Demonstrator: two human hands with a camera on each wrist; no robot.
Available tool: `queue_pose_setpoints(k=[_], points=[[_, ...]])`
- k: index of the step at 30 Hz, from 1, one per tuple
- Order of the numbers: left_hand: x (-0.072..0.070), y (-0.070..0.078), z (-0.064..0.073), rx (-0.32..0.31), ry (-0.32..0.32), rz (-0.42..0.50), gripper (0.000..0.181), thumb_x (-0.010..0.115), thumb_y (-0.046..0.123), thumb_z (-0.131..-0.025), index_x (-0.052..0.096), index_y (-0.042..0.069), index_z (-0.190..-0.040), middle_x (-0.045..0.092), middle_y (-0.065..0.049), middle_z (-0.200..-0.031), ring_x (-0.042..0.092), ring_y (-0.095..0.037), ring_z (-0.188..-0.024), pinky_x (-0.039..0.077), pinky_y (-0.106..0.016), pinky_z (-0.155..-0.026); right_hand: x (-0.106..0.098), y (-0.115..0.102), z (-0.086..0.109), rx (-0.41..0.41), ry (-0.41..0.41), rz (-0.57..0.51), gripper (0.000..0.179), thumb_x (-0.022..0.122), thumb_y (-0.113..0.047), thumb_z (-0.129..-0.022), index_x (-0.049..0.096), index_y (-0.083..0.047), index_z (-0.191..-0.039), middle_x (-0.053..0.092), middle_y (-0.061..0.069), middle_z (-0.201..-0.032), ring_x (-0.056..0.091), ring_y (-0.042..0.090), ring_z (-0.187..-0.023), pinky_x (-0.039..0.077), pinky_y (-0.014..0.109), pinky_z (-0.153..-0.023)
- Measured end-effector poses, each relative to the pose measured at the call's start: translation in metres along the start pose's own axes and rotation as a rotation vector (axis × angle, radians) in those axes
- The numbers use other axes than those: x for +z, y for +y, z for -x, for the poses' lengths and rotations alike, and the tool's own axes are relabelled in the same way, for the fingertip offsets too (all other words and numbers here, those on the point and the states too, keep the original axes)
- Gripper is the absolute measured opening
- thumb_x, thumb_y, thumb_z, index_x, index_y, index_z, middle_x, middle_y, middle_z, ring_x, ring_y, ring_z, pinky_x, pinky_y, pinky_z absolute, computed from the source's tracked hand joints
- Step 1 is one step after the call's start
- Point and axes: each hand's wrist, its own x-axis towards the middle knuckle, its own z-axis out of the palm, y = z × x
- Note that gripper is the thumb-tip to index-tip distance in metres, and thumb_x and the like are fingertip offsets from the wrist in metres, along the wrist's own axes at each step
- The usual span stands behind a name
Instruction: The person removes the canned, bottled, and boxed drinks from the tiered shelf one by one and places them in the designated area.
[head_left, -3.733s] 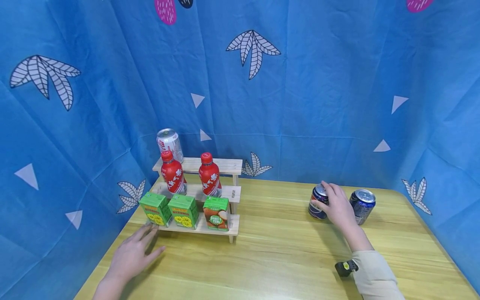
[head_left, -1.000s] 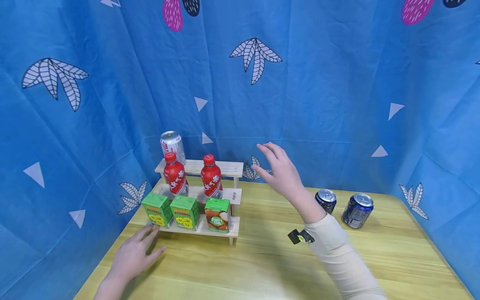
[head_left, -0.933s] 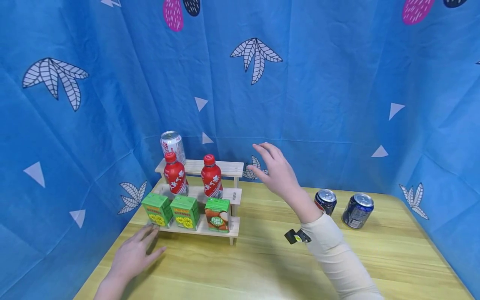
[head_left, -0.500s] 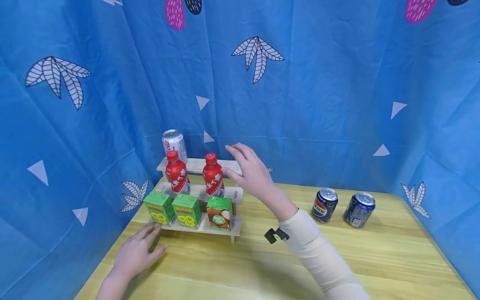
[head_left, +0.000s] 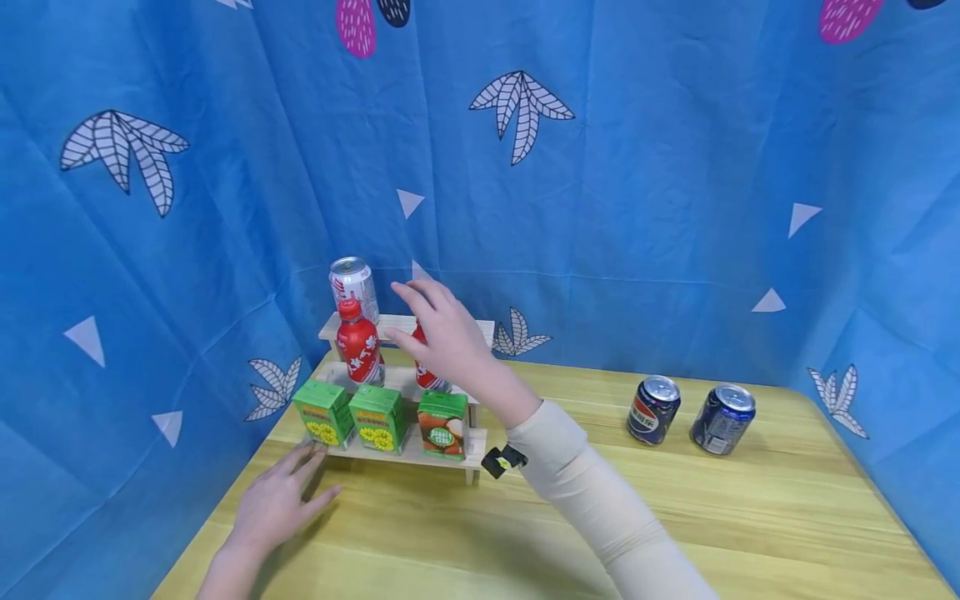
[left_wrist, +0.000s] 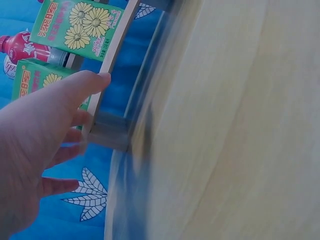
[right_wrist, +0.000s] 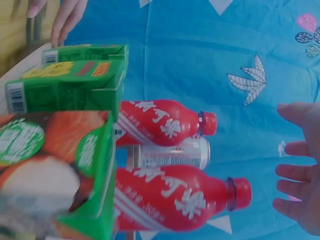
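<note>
My left hand (head_left: 277, 504) is at the left front end of a three-tier wooden shelf (head_left: 442, 457), fingers extended near the lowest tier and thumb spread. Whether it touches the wood I cannot tell. Several green drink cartons stand on that tier, among them a yellow-flower carton (head_left: 378, 421) and a lychee-pictured carton (head_left: 442, 429). On the middle tier are two red bottles, the left bottle (head_left: 360, 346) and the right bottle (right_wrist: 175, 197). In front of the right one hovers my right hand (head_left: 450, 342), fingers loosely bent and holding nothing. A white can (head_left: 356, 287) stands on the top tier.
Two dark blue cans, a left can (head_left: 654, 410) and a right can (head_left: 722, 419), stand upright on the wooden table (head_left: 750, 517) at the right. A blue patterned cloth (head_left: 637, 167) hangs behind and along both sides.
My right hand held the left dark can earlier, then let go and swept left through the air to the shelf. The left hand has stayed in place. The head view shifted slightly.
</note>
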Motion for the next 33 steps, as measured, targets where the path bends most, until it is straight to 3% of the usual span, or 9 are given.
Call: queue_pose_setpoints(k=[6,13,23,33], points=[[0.001,0.007,0.001,0.007,0.009,0.013,0.068,0.069,0.054,-0.083,0.060,0.007,-0.132,0.056,-0.021,-0.138,0.060,-0.045,-0.116,0.055,-0.057,-0.089,0.008,-0.007,-0.017,0.012,-0.029,0.025,0.063,0.061,-0.045,-0.094,0.044,-0.016,-0.146,0.049,0.007,-0.141,0.040,0.024,-0.141,0.040,0.039,-0.116],[0.004,0.010,0.002,-0.002,0.027,0.023,0.068,0.072,0.053,-0.081,0.062,0.007,-0.130,0.056,-0.020,-0.138,0.060,-0.044,-0.116,0.054,-0.057,-0.089,0.020,-0.008,-0.037,0.016,-0.047,0.071,0.061,0.060,-0.046,-0.094,0.047,-0.014,-0.144,0.052,0.007,-0.139,0.048,0.020,-0.130,0.043,0.034,-0.113],[0.012,0.013,-0.001,0.007,0.054,0.027,0.067,0.073,0.052,-0.080,0.063,0.007,-0.128,0.057,-0.019,-0.137,0.061,-0.042,-0.116,0.056,-0.056,-0.087,0.029,-0.008,-0.074,0.111,-0.140,0.115,0.061,0.055,-0.050,-0.095,0.043,-0.019,-0.147,0.046,0.005,-0.146,0.040,0.020,-0.139,0.046,0.034,-0.111],[0.008,0.010,0.000,-0.013,0.074,0.042,0.067,0.075,0.049,-0.079,0.063,0.005,-0.128,0.058,-0.020,-0.135,0.061,-0.043,-0.114,0.056,-0.056,-0.084,0.038,-0.018,-0.115,0.202,-0.264,0.130,0.067,0.051,-0.055,-0.095,0.035,-0.023,-0.151,0.037,0.001,-0.153,0.031,0.017,-0.144,0.039,0.033,-0.116]])
